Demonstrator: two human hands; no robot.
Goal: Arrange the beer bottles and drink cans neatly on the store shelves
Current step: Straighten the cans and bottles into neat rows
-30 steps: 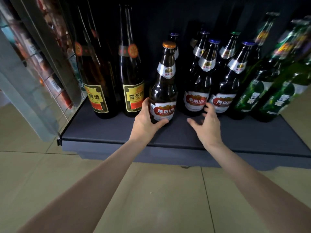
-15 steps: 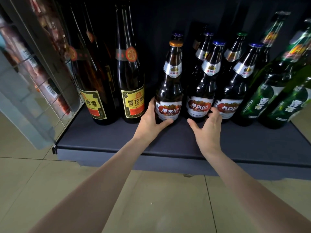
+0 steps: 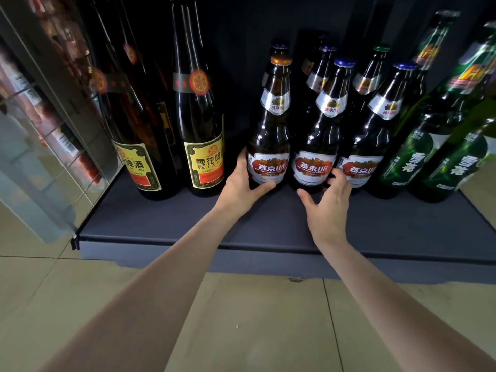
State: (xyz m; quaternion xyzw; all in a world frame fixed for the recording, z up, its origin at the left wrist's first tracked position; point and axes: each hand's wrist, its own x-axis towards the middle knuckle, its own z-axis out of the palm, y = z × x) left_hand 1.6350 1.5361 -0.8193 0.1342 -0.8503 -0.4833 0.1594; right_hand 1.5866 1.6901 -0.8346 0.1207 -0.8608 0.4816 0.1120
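Observation:
A brown beer bottle with an orange cap [image 3: 271,135] stands upright on the dark low shelf [image 3: 188,218]. My left hand [image 3: 243,187] grips its base, thumb under the red and white label. Right beside it stands a matching bottle with a blue cap [image 3: 318,146], then a third one [image 3: 369,151]. My right hand [image 3: 326,205] reaches between those two, fingers curled against the blue-capped bottle's lower right side, thumb spread below it. More blue-capped bottles stand behind them in the dark.
Two tall dark bottles with yellow labels [image 3: 204,135] stand at the left of the shelf. Green bottles [image 3: 418,151] crowd the right end. A glass and wire panel [image 3: 48,124] rises at far left. Beige floor tiles [image 3: 255,318] lie below the shelf edge.
The orange-capped bottle has slid back and right with my left hand, closing up beside the blue-capped row. My right hand has moved forward to the blue-capped bottle's base.

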